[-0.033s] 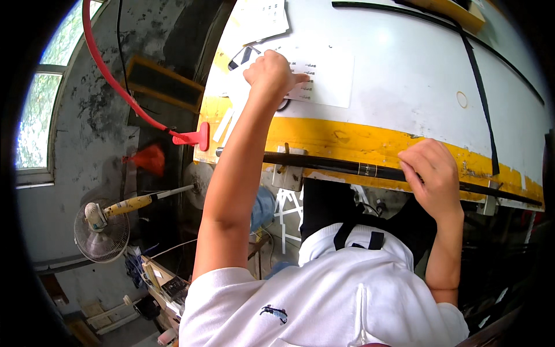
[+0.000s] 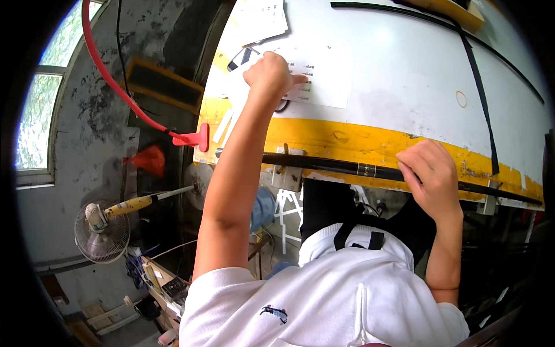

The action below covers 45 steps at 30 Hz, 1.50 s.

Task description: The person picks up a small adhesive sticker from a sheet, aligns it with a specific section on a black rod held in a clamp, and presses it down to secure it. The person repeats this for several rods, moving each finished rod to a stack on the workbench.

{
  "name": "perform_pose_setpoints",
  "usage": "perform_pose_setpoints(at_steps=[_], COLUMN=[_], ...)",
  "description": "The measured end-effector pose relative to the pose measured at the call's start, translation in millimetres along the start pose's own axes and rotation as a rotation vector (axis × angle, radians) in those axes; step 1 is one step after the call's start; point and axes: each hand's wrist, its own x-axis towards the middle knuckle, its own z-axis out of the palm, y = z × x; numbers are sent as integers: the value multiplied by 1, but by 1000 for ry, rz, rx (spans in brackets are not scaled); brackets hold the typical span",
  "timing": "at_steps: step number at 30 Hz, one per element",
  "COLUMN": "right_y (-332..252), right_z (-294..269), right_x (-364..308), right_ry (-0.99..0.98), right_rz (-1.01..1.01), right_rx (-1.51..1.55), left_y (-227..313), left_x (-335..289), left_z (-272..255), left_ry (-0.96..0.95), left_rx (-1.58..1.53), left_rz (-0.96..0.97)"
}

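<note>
A glossy black rod (image 2: 332,165) with thin pale rings and small lettering lies along the table's near edge. My right hand (image 2: 430,176) is closed over it right of the rings, thumb on the near side and fingers curled on the far side. Farther off to the left, my left hand (image 2: 270,72) bends over a white sheet (image 2: 329,87) printed with rows of small dark marks. One digit stretches right across the sheet while the other fingers are curled; what lies between them is hidden. Partly under that wrist shows a dark ring-shaped thing (image 2: 282,106).
Metal blocks (image 2: 289,173) at the table edge sit under the rod. A red clamp (image 2: 202,137) grips the left corner, near white strips (image 2: 222,126). Papers (image 2: 260,20) lie at the far left, a black strip (image 2: 483,110) at right. A fan (image 2: 103,231) stands left.
The printed sheet has shifted very slightly left under my left hand. My right hand has edged a hair to the left.
</note>
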Motion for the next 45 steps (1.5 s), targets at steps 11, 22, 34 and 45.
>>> perform_pose_setpoints(at_steps=[11,22,34,45], right_y=[1,1,-17,-49], right_z=[-10,-15,-35,-42], right_x=[-12,-23,-8,-5], right_ry=[-8,-21,439,458], right_rz=[10,44,27,247], right_rx=[21,18,46,17], left_y=[19,14,38,51], left_x=[-17,-8,-177,-235], left_z=[-1,10,-26,18], left_ry=[42,58,-407,-850], left_rx=[-74,-54,-1977,-2407], left_rz=[54,59,361,344])
